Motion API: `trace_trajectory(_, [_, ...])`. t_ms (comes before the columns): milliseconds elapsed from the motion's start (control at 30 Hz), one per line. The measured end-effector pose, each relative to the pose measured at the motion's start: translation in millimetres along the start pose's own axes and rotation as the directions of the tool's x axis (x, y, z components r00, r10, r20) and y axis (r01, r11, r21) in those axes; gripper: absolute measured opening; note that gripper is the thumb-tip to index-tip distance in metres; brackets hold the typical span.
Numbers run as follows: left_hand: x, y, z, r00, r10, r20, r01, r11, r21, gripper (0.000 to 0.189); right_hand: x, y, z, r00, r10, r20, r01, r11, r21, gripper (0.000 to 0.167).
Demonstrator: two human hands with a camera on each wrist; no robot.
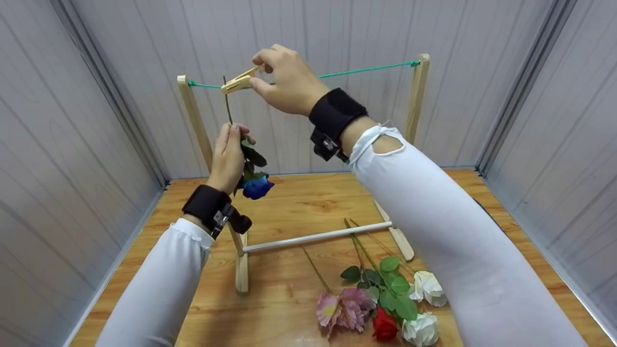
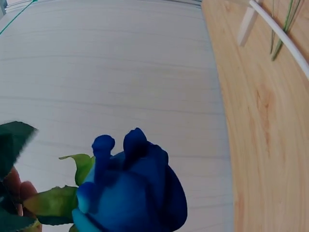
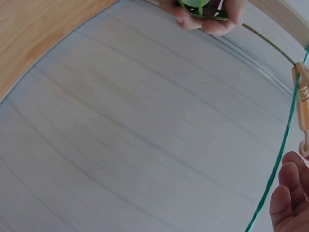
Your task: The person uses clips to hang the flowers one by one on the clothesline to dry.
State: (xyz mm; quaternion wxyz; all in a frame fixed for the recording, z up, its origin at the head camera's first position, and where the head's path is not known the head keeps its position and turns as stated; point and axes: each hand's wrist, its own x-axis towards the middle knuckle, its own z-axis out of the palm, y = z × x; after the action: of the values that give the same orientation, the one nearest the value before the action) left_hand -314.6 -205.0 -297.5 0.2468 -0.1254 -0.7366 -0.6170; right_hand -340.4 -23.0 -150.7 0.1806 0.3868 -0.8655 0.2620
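Flowers point(image 1: 348, 311) lie nearest me on the tabletop point(image 1: 284, 308). Beyond them, the blue rose point(image 1: 258, 187) sits below the line, and my left hand point(image 1: 229, 159) has fingers curled round its stem point(image 1: 228, 107), near the leaves; letting go too soon could drop it. Higher up, my right hand point(image 1: 291, 79) pinches the wooden clothespin point(image 1: 238, 84) by its legs. I can't tell whether its jaws bite both stem and green line point(image 1: 366, 70); if they catch only one, I'd expect the rose to slip free, and a squeeze on the legs could loosen it too. Bloom down, the rose points at the tabletop; its long axis runs near upright, leaning slightly left toward the top, where the stem's end pokes just above the line.
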Motion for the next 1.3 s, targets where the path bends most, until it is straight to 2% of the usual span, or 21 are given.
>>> trace_trajectory(133, [-0.2,2.4,-1.3,1.0,0.009,-0.024,-0.008,1.0,0.022,0.03,-8.4,9,-5,0.999,0.002,-0.046,-0.002,1.0,0.015,0.045])
trace_trajectory(333, [-6.1,8.4,-2.4,0.998,0.051,-0.027,-0.048,0.993,0.105,0.029,-28.0,19,-9,0.994,-0.058,-0.097,0.061,0.998,0.03,0.048])
trace_trajectory(533, [-17.4,17.7,-3.2,0.995,0.091,-0.038,-0.085,0.984,0.154,0.044,-61.5,37,-11,0.979,-0.154,-0.13,0.172,0.975,0.142,0.043])
trace_trajectory(667, [-23.0,22.5,-5.9,0.987,0.136,-0.087,-0.117,0.974,0.194,0.056,-90.0,55,-13,0.964,-0.208,-0.163,0.239,0.95,0.199,0.037])
trace_trajectory(767, [-26.6,22.7,-8.1,0.966,0.206,-0.156,-0.166,0.957,0.239,0.054,-111.2,71,-15,0.955,-0.228,-0.192,0.265,0.943,0.201,0.026])
trace_trajectory(833, [-29.7,21.0,-8.8,0.942,0.272,-0.199,-0.215,0.94,0.267,0.045,-125.4,83,-17,0.951,-0.231,-0.205,0.27,0.943,0.194,0.018])
trace_trajectory(967, [-38.4,15.5,-8.0,0.893,0.379,-0.243,-0.307,0.907,0.29,0.023,-154.2,110,-23,0.955,-0.203,-0.216,0.241,0.956,0.166,0.026])
trace_trajectory(1033, [-43.5,12.9,-6.9,0.884,0.407,-0.232,-0.336,0.896,0.29,0.018,-169.4,125,-25,0.96,-0.18,-0.216,0.214,0.965,0.149,0.03])
trace_trajectory(1133, [-51.2,8.9,-4.9,0.885,0.43,-0.178,-0.371,0.882,0.29,0.014,-192.1,145,-29,0.968,-0.131,-0.213,0.162,0.977,0.137,0.031])
trace_trajectory(1300, [-61.8,1.4,-3.3,0.894,0.448,0.014,-0.429,0.848,0.311,0.005,-226.3,167,-37,0.973,-0.035,-0.229,0.069,0.987,0.143,0.033])
